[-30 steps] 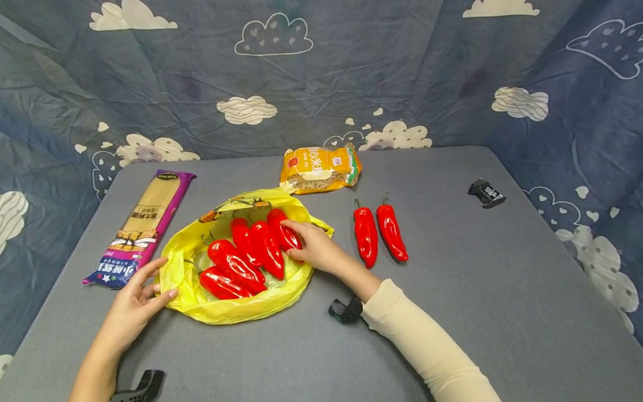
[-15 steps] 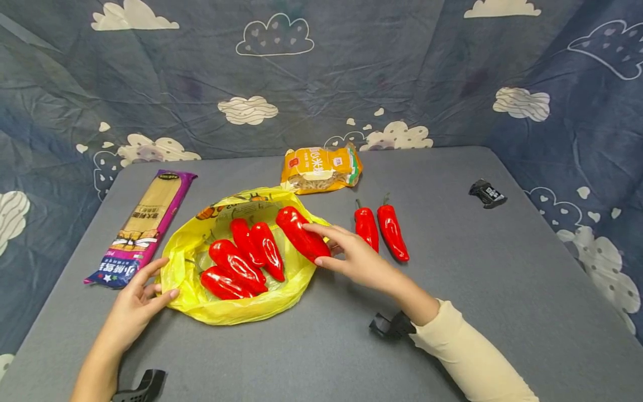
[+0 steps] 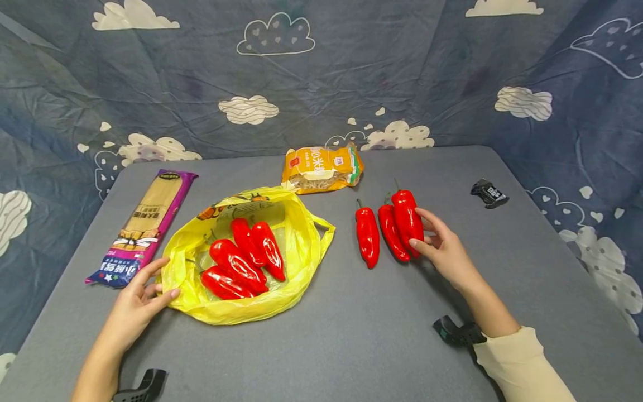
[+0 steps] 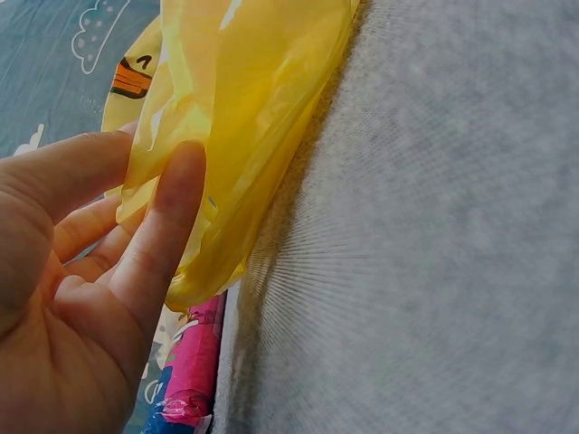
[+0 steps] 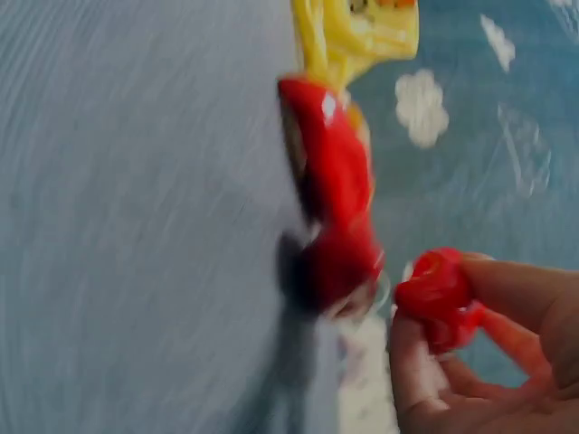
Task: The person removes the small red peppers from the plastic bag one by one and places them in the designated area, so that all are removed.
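Observation:
A yellow plastic bag lies with its mouth wide apart, and several red chili peppers rest inside it. My left hand pinches the bag's left rim between thumb and fingers; the left wrist view shows the thin plastic in that grip. To the right of the bag, my right hand holds a red chili pepper by thumb and fingers. In the right wrist view this pepper appears raised off the table. Just left of it, two more chili peppers lie side by side on the table.
A purple pack of noodles lies left of the bag. Behind the bag sits an orange food packet. A small black packet is at the far right of the grey table. A cloud-patterned cloth hangs behind.
My right hand has lifted a chili pepper out of the bag and carried it right, beside the two on the table. The left hand has stayed on the bag's rim.

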A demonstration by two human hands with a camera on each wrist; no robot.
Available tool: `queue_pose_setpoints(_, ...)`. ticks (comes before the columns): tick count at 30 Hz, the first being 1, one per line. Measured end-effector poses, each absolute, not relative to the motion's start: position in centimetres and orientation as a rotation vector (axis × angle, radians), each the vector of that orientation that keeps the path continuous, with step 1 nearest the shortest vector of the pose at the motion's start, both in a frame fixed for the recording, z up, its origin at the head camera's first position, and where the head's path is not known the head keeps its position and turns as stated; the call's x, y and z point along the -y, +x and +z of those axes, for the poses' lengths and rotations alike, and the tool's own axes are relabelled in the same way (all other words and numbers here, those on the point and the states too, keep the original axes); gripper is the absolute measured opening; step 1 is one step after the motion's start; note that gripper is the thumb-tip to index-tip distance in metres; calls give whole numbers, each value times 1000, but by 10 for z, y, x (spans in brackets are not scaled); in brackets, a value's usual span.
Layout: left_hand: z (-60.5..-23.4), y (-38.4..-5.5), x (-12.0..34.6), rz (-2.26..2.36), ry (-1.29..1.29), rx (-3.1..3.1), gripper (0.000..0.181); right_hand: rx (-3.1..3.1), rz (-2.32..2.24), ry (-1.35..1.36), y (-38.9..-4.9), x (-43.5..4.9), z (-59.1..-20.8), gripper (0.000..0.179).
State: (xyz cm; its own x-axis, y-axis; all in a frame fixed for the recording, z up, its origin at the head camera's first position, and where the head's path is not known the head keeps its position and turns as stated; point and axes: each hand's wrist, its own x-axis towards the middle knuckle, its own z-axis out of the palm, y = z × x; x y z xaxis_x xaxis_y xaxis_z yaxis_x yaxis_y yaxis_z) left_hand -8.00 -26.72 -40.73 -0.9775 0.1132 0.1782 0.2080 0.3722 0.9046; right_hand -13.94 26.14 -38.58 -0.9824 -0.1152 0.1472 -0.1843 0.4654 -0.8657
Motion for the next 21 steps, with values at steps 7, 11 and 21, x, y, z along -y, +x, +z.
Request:
queue_pose_setpoints(7,-407,-80,268,-1692,-300,2529,60,2750,1665,116,-147,-275,-403,63)
queue_pose_setpoints(11,-408,-80,268,-1698,-299,2522,60,2794,1662,153,-149,-272,-406,63)
queue_pose_setpoints(21,-409,-81,268,-1677,-300,2527,60,2775,1374,279,-145,-241,-376,64)
